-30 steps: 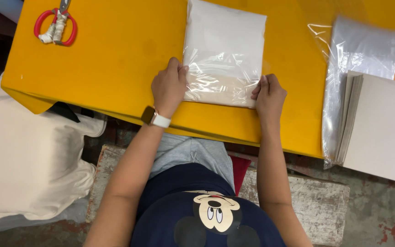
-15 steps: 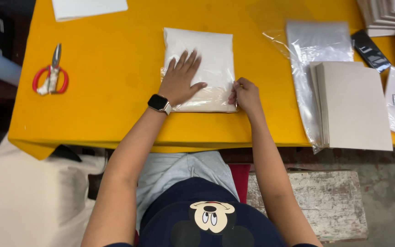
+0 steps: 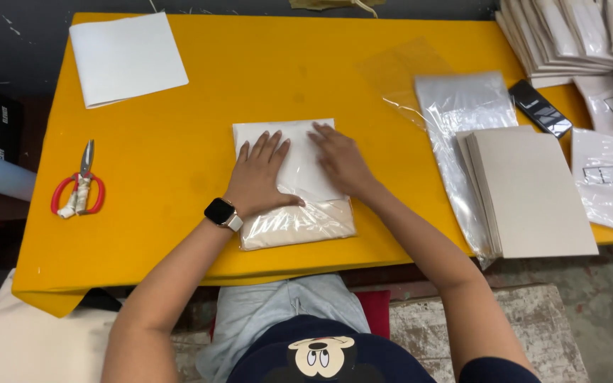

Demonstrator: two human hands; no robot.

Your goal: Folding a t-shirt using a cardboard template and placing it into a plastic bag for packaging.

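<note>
Since half a second ago the right hand [image 3: 340, 162] has come up from the near right corner of the bagged white cloth [image 3: 294, 186] onto its top, and the left hand [image 3: 258, 177] has slid a little toward its left edge. Both hands now lie flat and open on the packet, fingers spread, palms pressing down, gripping nothing. The packet rests on the yellow bench [image 3: 179, 163], near its front edge, directly under both hands; its lower part, clear of the hands, shows wrinkled clear film over cream fabric.

Well to the left of the packet lie red-handled scissors [image 3: 78, 190], and farther back on that side a white sheet [image 3: 126, 58]. To the right of the packet sits a stack of grey boards [image 3: 533, 193] on clear plastic bags [image 3: 455, 113].

The hands cover the middle of the packet, so the fold there cannot be made out. Finished packets [image 3: 569, 35] at the far right are cut off by the frame.
</note>
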